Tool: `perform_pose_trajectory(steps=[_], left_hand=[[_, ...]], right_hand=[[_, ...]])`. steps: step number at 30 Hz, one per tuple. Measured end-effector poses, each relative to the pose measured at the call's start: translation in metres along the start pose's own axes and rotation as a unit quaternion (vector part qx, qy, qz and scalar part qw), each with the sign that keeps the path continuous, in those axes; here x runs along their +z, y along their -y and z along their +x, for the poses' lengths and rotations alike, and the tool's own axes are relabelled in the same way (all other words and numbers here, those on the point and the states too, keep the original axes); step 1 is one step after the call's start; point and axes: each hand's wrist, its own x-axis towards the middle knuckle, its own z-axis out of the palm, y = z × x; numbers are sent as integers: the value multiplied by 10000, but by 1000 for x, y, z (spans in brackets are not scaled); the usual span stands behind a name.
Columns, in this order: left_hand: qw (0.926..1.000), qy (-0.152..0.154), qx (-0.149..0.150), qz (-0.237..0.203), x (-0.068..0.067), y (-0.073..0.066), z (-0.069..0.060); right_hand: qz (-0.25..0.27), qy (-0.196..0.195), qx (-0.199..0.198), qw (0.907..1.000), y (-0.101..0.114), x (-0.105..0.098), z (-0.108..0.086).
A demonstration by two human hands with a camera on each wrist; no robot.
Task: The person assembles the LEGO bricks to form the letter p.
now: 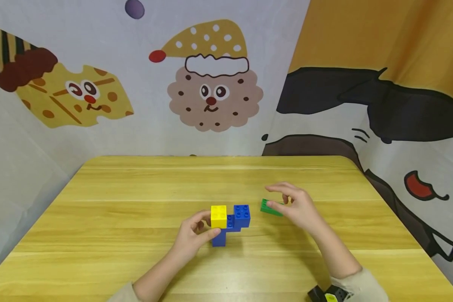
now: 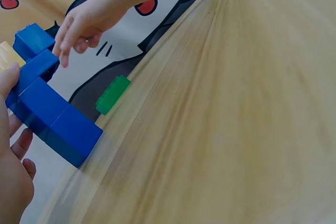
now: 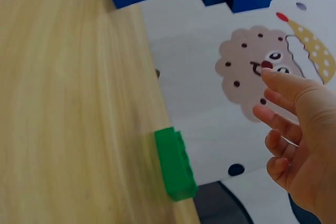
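In the head view my left hand grips a small stack of toy building blocks, thumb in front and fingers behind. The stack has a yellow block on top at the left and a raised blue block at the right. Blue blocks form its column, whose foot stands at the tabletop. A green building block lies flat on the table, apart from the stack. My right hand hovers over that block's right end with thumb and fingers spread, holding nothing; the right wrist view shows space between them.
The wood-grain table reaches back to a cloth printed with cartoon figures. A black device is strapped at my right wrist, beside the light sleeve.
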Motion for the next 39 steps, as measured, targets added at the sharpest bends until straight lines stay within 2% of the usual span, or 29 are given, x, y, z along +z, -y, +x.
perform_pose_trajectory(steps=[9, 23, 39], left_hand=[[10000, 0, -15, 8, 0, 0, 0], [10000, 39, 29, -9, -1, -1, 0], [10000, 54, -35, -54, -1, 1, 1]], right_hand=[[-118, 319, 378, 9987, -21, 1, 1], [-236, 664, 653, 9954, -50, 5, -1], [-407, 833, 986, 9908, -64, 10, -5]])
